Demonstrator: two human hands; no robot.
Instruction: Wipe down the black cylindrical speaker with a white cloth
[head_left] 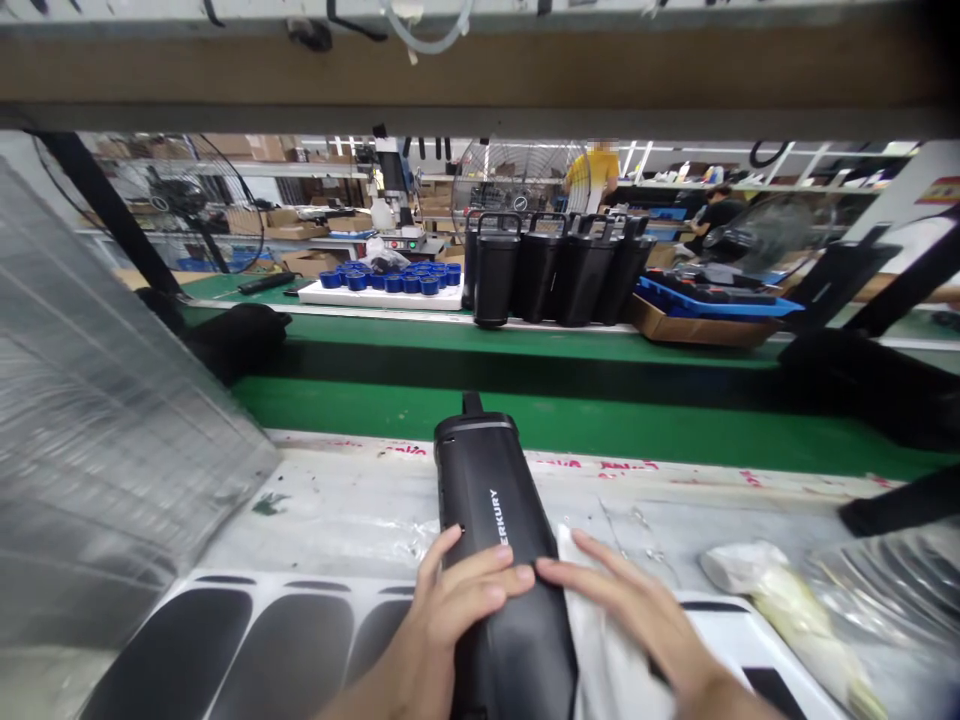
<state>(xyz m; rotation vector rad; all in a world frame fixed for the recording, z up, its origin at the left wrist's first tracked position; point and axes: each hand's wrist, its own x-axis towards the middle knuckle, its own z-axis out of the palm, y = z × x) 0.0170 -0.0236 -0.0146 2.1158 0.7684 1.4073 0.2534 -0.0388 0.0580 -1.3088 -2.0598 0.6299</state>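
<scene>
A black cylindrical unit [510,630] with a loop handle at its far end and white "ERKURY" lettering lies lengthwise in front of me. Across its upper surface rests my left hand [457,610], fingers stretched out and thumb toward its left side. My right hand [637,610] is flat and open, its fingertips touching the unit's right side near the left fingers. A white cloth or sheet [600,650] lies between my right palm and the unit, partly hidden. Left of the unit is a white sheet [259,590] bearing dark rounded panels.
Beyond the bench runs a green conveyor belt [360,405]. Behind it stand several similar black units [496,280], blue ring-shaped parts [390,282] on a white tray, and a blue tray [720,290] on a carton. Plastic-wrapped items [795,600] lie at right; a shelf [480,80] hangs overhead.
</scene>
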